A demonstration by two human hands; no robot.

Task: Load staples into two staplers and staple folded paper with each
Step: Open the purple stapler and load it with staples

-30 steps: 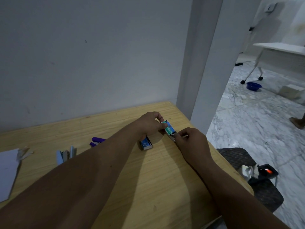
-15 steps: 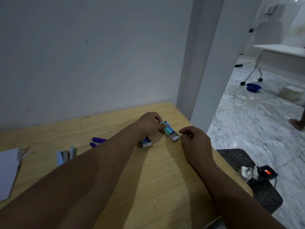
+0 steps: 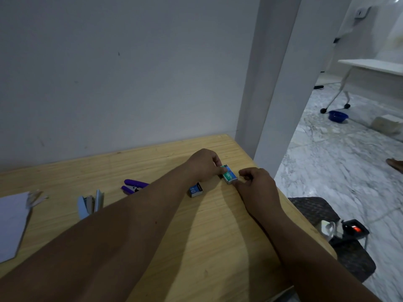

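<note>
Early stage. Left hand [image 3: 205, 164] pinched green staple box [image 3: 228, 174] on the surface [image 3: 218, 236]; right hand [image 3: 255, 182] curled beside it, contents unclear. Both staplers [image 3: 90, 202] untouched; paper [image 3: 12, 223] unstapled.

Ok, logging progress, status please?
Left hand pinching green staple box. Right hand at its near end. Both staplers untouched. Nothing in the way.

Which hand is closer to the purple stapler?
The left hand. It rests on the green staple box, to the right of the purple stapler. The right hand is farther away, beyond that box.
</note>
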